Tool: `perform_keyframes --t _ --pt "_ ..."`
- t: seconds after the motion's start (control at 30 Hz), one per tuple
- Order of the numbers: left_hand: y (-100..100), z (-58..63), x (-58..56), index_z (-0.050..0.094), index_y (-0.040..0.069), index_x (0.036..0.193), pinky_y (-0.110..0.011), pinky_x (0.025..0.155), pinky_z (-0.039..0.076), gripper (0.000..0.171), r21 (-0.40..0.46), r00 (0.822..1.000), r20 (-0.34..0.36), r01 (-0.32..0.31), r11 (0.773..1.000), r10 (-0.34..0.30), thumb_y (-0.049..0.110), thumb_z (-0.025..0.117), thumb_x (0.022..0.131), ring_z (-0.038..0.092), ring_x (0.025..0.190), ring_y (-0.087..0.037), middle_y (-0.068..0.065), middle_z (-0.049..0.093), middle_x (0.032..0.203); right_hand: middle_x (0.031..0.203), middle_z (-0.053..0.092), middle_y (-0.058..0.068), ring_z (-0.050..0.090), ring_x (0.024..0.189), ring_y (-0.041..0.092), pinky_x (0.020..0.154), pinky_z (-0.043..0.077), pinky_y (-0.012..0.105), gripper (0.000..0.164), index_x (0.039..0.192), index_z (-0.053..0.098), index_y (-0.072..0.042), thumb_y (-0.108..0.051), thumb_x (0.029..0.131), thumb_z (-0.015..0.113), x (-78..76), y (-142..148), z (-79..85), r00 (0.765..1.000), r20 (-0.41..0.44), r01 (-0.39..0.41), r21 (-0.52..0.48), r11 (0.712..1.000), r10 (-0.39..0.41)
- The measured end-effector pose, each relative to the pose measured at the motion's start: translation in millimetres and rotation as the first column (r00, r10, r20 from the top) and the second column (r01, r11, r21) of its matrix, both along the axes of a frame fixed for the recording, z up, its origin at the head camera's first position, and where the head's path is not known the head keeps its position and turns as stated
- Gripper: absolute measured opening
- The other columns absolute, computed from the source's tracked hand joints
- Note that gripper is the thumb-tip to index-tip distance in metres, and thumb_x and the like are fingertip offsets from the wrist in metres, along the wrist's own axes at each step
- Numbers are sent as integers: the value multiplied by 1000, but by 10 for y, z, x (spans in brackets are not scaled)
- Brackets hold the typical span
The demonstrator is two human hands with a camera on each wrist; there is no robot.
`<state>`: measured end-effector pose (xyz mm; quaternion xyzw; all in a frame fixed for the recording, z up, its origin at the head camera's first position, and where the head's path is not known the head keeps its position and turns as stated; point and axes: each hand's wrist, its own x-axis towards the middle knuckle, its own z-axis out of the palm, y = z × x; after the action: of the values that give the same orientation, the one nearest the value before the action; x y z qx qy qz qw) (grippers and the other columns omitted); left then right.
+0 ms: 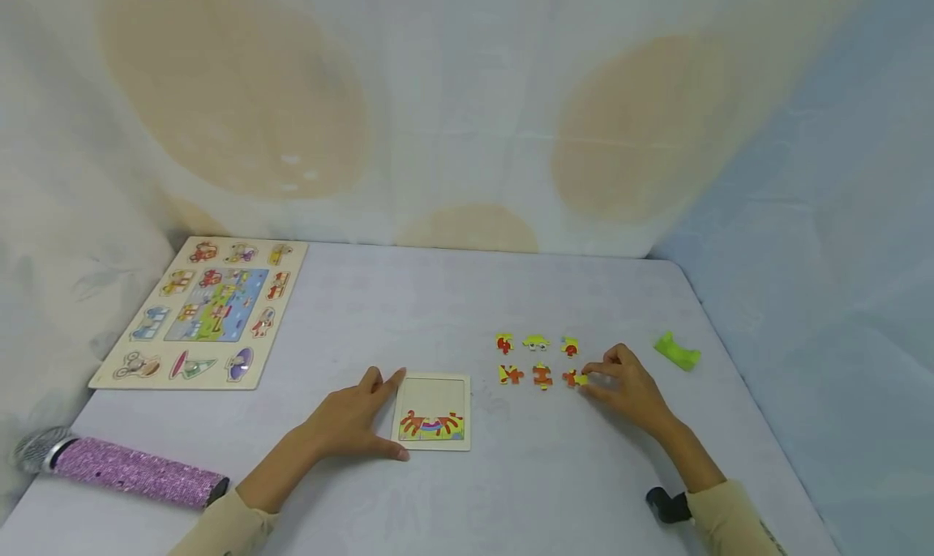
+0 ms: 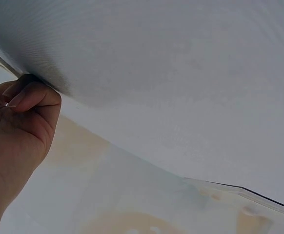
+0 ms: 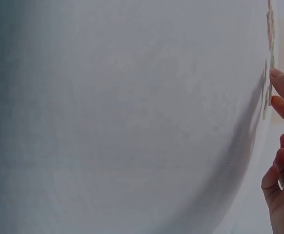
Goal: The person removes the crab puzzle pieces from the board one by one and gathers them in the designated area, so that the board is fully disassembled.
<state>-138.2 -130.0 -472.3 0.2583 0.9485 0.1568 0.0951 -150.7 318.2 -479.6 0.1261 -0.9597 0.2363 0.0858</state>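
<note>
A small square wooden puzzle tray (image 1: 433,390) lies on the table, its lower part filled with red and yellow pieces and a rainbow arc. My left hand (image 1: 353,420) holds it at the left side, index finger at the upper corner and thumb at the lower one. To the right, loose jigsaw pieces lie in two rows, among them a yellow piece with eyes (image 1: 536,343) and a red cross-shaped piece (image 1: 542,376). My right hand (image 1: 629,387) pinches a red-and-yellow puzzle piece (image 1: 571,378) at the right end of the near row; it appears edge-on in the right wrist view.
A large wooden picture board (image 1: 175,378) lies at the back left. Nearer on that side is a microphone (image 1: 139,471) with a glittery purple handle. A bright green object (image 1: 677,351) lies at the right; a black object (image 1: 666,506) is beside the right sleeve. Fabric walls surround the table.
</note>
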Motion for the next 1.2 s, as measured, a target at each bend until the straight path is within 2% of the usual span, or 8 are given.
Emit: perform_keyframes --t 0.13,0.33,0.43,0.53,0.67,0.83,1.07,1.2 --pt "-23 -8 15 38 10 153 -26 63 42 119 2 1000 0 -2 1000 2 75 78 61 45 75 -10 -2 43 109 91 41 4 40 86 17 71 36 27 23 97 79 -10 -14 76 86 -28 -8 -44 1000 29 -3 -3 1000 3" --pt "-55 5 45 38 11 153 -26 63 41 118 -2 1000 14 -17 1000 17 72 79 62 44 74 -11 -2 43 108 94 44 4 40 88 16 73 38 26 39 112 76 -7 -17 76 86 -36 -160 -43 999 40 -12 -31 999 13" --pt "-79 8 52 37 11 153 -27 63 41 118 -7 1000 13 -23 1000 23 73 79 62 45 74 -11 -3 43 109 96 43 3 41 89 15 73 38 26 42 115 75 -9 -20 76 86 -31 -362 15 997 43 -55 -71 996 58" --pt "-101 4 57 37 11 154 -27 63 42 119 -16 1000 5 -22 1000 22 74 78 62 45 74 -11 -4 44 111 95 43 1 41 88 15 71 37 24 42 114 76 -10 -23 75 87 -23 -609 64 989 33 -138 -110 984 142" --pt "-117 0 79 35 10 154 -26 62 42 119 -15 1000 -1 -17 1000 17 75 75 64 45 73 -10 -4 44 112 94 44 -2 41 88 12 70 39 24 41 112 77 -11 -24 75 87 -12 -946 87 963 23 -261 -158 952 267" --pt "-129 1 158 38 10 153 -26 61 41 110 -5 1000 -2 1 1000 -2 73 72 71 46 72 -10 -3 44 107 96 44 -4 40 92 10 75 40 25 40 114 77 -15 -26 77 86 -2 -1396 108 921 67 -367 -174 914 383" --pt "-141 -8 247 41 10 152 -25 61 42 99 5 998 -61 30 1000 -29 70 68 78 44 70 -8 -1 43 104 98 43 -5 40 92 10 75 38 22 38 118 75 -21 -33 82 81 10 -1922 137 856 184 -471 -104 876 483" --pt "-151 -9 277 46 16 149 -22 57 37 85 23 994 -92 54 998 -52 64 67 83 41 67 -6 0 41 101 97 42 -5 39 90 9 73 37 21 38 117 76 -20 -33 81 82 40 -2017 123 846 187 -498 -60 865 499"
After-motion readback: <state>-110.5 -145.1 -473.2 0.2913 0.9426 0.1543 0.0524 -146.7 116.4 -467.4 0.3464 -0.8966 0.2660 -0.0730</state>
